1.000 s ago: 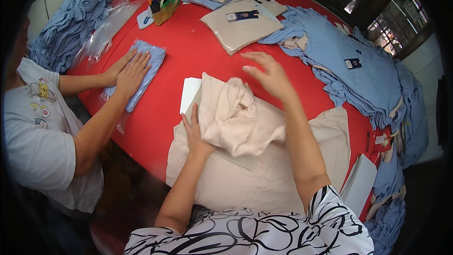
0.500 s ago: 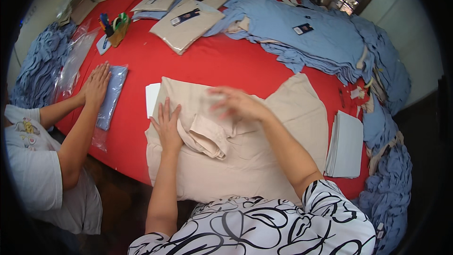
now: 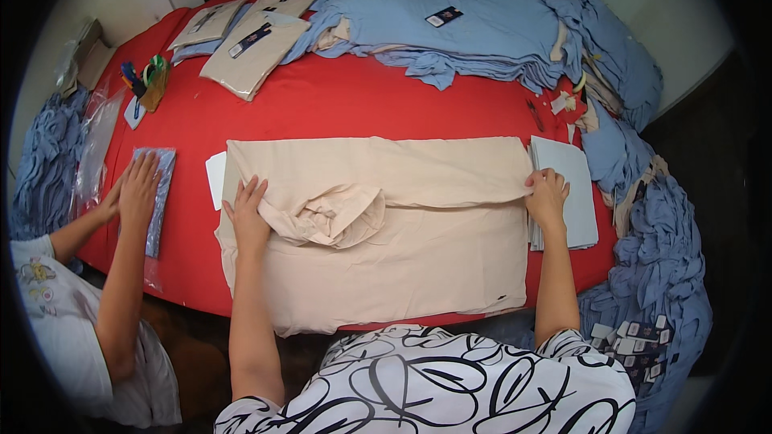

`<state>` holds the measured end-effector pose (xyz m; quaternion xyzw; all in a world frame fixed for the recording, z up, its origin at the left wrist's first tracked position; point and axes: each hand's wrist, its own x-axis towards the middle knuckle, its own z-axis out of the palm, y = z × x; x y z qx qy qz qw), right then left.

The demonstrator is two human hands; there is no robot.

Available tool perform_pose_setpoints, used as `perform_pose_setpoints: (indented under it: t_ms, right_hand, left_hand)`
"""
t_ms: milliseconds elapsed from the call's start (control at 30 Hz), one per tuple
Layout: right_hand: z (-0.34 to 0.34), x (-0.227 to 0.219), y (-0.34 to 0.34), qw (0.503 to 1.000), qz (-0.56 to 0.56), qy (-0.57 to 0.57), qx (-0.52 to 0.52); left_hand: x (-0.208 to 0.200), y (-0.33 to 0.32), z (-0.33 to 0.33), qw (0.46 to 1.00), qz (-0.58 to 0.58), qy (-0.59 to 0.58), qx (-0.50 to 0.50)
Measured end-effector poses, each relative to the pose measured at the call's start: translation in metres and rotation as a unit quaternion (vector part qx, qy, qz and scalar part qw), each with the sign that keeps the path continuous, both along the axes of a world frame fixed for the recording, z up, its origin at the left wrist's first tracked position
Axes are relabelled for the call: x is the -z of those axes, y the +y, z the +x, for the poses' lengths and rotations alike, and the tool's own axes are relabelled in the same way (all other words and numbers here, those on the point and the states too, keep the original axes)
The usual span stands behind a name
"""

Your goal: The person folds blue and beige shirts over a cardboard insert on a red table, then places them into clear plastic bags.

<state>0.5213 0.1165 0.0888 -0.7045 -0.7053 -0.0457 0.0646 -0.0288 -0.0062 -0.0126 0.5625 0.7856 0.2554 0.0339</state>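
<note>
A round table with a red cloth (image 3: 338,108) fills the room's middle. A large heap of blue garments (image 3: 498,28) covers its far side and spills down the right edge. Two flat packed beige garments (image 3: 249,52) lie at far left, beside a small holder of pens (image 3: 149,80).

The beige garment (image 3: 386,233) lies spread flat on the near side of the table, folded lengthwise, with one bunched sleeve near its left end. A stack of white boards (image 3: 571,193) sits just beside its right edge, partly under it.

The left hand (image 3: 245,213) lies open, palm down, on the garment's left end, touching the bunched sleeve. The right hand (image 3: 547,197) is curled, pinching the garment's folded right edge.

At the left, a co-worker's two hands (image 3: 133,193) press flat on one bagged blue garment (image 3: 157,193).
</note>
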Motion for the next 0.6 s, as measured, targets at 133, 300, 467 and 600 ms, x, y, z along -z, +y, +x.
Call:
perform_pose_setpoints:
  t_ms: [133,300,467,600]
  right_hand:
    - [0.015,0.006,-0.005,0.997,0.019,0.072,0.012]
    - [-0.042,0.086,0.049,0.983,0.050,0.150,-0.096]
    - [-0.044,0.092,0.056,0.998,0.011,0.056,0.026]
    - [-0.118,0.039,0.026,0.981,-0.021,0.154,-0.120]
  left_hand:
    - [-0.049,-0.003,0.001,0.991,-0.112,-0.036,0.068]
    - [-0.039,-0.001,-0.003,0.990,-0.109,0.031,0.080]
    - [-0.028,-0.012,-0.014,0.993,-0.084,0.045,0.068]
    - [-0.035,-0.019,-0.012,0.989,-0.012,0.114,0.095]
